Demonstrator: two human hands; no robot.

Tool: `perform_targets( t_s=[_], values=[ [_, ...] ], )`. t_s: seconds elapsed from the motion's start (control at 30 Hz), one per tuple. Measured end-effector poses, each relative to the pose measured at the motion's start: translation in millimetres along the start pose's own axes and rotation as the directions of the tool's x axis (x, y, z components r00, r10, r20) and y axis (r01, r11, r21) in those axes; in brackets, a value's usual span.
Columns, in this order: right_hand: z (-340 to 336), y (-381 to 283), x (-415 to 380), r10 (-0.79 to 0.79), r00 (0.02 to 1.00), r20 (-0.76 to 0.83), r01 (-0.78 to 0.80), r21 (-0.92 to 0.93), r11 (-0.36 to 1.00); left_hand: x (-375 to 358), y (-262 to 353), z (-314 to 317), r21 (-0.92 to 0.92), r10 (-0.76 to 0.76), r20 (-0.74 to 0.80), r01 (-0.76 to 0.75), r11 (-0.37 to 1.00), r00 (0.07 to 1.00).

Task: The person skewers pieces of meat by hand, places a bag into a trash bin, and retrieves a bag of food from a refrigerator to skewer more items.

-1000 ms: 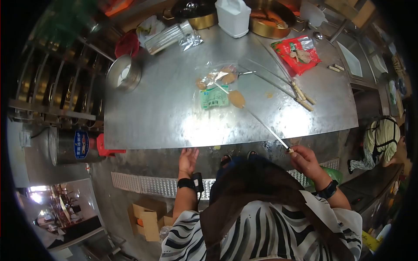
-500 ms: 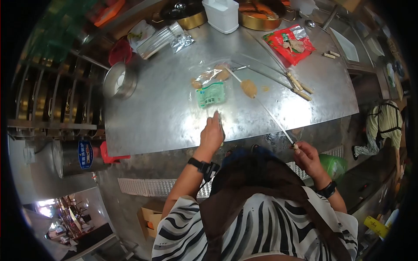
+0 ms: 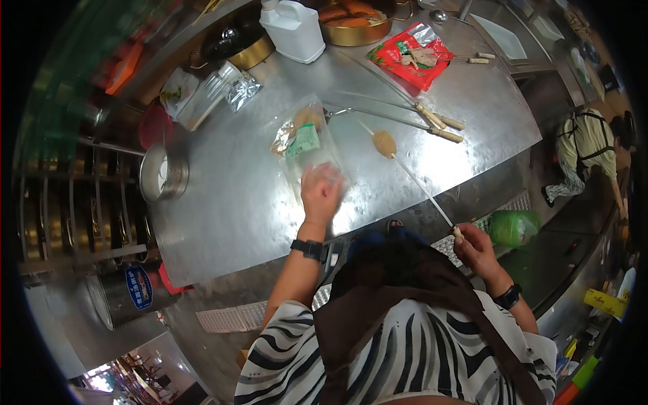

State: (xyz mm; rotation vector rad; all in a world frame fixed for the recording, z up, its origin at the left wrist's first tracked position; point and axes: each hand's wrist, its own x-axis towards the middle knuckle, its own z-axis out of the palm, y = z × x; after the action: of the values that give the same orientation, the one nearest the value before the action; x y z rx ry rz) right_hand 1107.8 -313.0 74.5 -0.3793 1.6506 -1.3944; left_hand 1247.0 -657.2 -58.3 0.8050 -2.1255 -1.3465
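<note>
My left hand (image 3: 320, 194) is smeared by motion, its fingers curled on the near end of a clear plastic bag (image 3: 322, 145). The bag lies on the metal table with a green label (image 3: 303, 140) and brown pieces of food inside. My right hand (image 3: 477, 250) is closed around the wooden handle of a long metal skewer (image 3: 422, 189) at the table's front edge. Near the skewer's far end sits a brown oval piece of food (image 3: 384, 144), pierced through, over the table.
Several wooden-handled skewers (image 3: 442, 133) lie beyond the food piece. A red packet (image 3: 422, 67), a white jug (image 3: 294, 34) and golden pans (image 3: 358, 30) stand farther back. At the left is a metal pot (image 3: 164, 177). A person (image 3: 590, 152) bends at the far right.
My view has turned, so the table appears tilted. My left hand has moved over the near end of the bag. My right hand still holds the skewer.
</note>
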Motion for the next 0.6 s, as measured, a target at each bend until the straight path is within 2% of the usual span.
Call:
perform_targets(
  t_s=[0.03,0.07,0.1,0.17,0.23,0.27,0.3,0.33,0.37,0.43,0.47,0.53,0.6],
  values=[
    [0,-2,-2,0.022,1.0,-0.006,-0.022,0.016,1.0,-7,15,-4,0.279,0.278,0.127,-0.303,0.911,0.952],
    [1,-3,-2,0.044,0.999,-0.012,-0.043,0.034,0.998,-7,30,-7,0.48,0.481,0.32,-0.577,0.661,0.816],
    [1,-3,-2,0.046,0.999,-0.014,-0.045,0.04,0.998,-6,37,-9,0.479,0.479,0.326,-0.58,0.659,0.815],
    [1,-4,-2,0.095,0.995,-0.013,-0.093,0.098,0.991,-1,45,-15,0.583,0.372,0.238,-0.438,0.684,0.897],
    [1,1,1,0.085,0.996,-0.03,-0.083,0.081,0.993,10,26,-15,0.556,0.344,0.214,-0.404,0.727,0.914],
    [-1,3,2,0.076,0.996,-0.045,-0.073,0.057,0.996,16,23,-12,0.595,0.201,0.091,-0.215,0.775,0.975],
    [-2,3,4,0.066,0.996,-0.052,-0.063,0.055,0.996,25,20,-9,0.606,0.056,-0.039,-0.021,0.795,0.998],
    [-2,4,4,0.065,0.997,-0.049,-0.063,0.034,0.997,37,16,-9,0.618,-0.009,-0.024,0.022,0.786,1.0],
    [-2,5,3,0.067,0.997,-0.048,-0.067,0.014,0.998,50,6,-2,0.614,0.0,-0.016,0.01,0.789,1.0],
    [-2,5,3,0.052,0.997,-0.064,-0.051,0.015,0.999,82,-10,17,0.64,-0.181,-0.055,0.174,0.748,0.982],
    [-1,4,3,0.061,0.997,-0.054,-0.059,0.043,0.997,91,-5,22,0.637,-0.17,-0.041,0.157,0.755,0.985],
    [-4,4,2,0.076,0.996,-0.05,-0.074,0.04,0.996,107,4,27,0.457,0.151,-0.153,-0.066,0.887,0.977],
    [-4,1,0,0.083,0.995,-0.056,-0.082,0.024,0.996,119,0,29,0.402,0.119,-0.189,-0.034,0.915,0.975]
  ],
)
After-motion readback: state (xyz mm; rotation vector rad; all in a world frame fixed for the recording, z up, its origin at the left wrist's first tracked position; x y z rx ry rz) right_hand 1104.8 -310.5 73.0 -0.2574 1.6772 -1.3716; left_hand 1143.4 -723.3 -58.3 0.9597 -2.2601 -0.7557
